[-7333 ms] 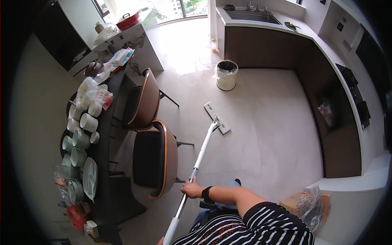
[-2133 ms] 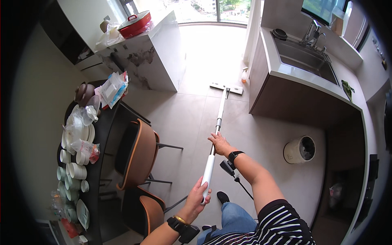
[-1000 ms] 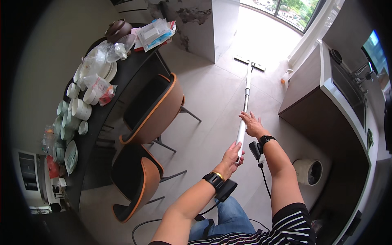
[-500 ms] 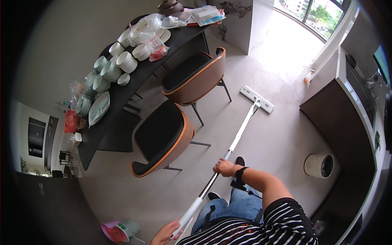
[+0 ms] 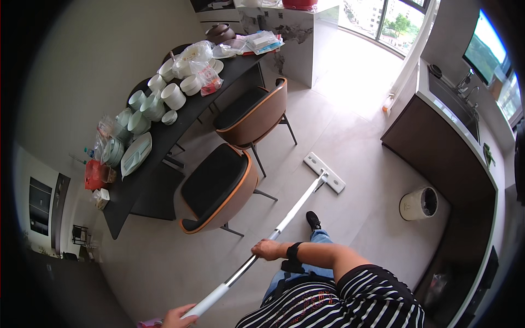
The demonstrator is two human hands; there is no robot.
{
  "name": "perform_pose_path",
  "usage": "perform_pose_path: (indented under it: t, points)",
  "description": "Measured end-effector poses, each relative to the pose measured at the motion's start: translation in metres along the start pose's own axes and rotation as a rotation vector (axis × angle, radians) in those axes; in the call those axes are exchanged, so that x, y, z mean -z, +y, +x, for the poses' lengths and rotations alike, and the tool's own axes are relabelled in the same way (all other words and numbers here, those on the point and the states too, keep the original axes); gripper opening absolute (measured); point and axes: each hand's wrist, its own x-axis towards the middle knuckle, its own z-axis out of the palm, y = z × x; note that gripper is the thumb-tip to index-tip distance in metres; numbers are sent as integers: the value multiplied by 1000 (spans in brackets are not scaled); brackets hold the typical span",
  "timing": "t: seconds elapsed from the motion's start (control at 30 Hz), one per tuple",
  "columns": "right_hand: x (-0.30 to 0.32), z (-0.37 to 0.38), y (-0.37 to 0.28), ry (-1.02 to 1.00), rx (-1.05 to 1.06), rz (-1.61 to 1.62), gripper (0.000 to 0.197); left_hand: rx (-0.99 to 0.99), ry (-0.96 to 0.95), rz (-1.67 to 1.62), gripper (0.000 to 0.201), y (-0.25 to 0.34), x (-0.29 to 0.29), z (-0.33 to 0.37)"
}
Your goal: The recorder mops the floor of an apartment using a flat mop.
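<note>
The left hand (image 5: 179,316) and right hand (image 5: 267,249) grasp a flat mop (image 5: 299,209); its head (image 5: 325,174) lies right of the nearer chair (image 5: 216,183), whose legs (image 5: 266,195) a wide leftward swing could catch.

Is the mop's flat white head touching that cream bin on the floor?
Apart. The head camera view shows a stretch of pale floor between the mop head and the bin.

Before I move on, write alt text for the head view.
A person's right hand and left hand hold a white flat mop, the right nearer its head, which rests on pale floor; two brown-backed chairs and a black table bearing dishes stand to the left.
</note>
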Motion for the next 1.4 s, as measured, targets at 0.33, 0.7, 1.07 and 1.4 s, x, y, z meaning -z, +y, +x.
perform_pose_path:
  t: [0.33, 0.7, 1.07, 1.4]
  points:
    - [92, -71, 112, 169, -712, -120, 34, -118, -631, -274, 48, 69, -152, 234]
    - [192, -108, 147, 192, -144, 48, 12, 352, -292, -679, 41, 213, -161, 167]
    - [374, -157, 345, 570, -985, 114, 47, 180, -709, -642, 44, 442, -267, 372]
    - [508, -171, 463, 685, -1048, 178, 59, 226, -915, -502, 46, 621, -288, 474]
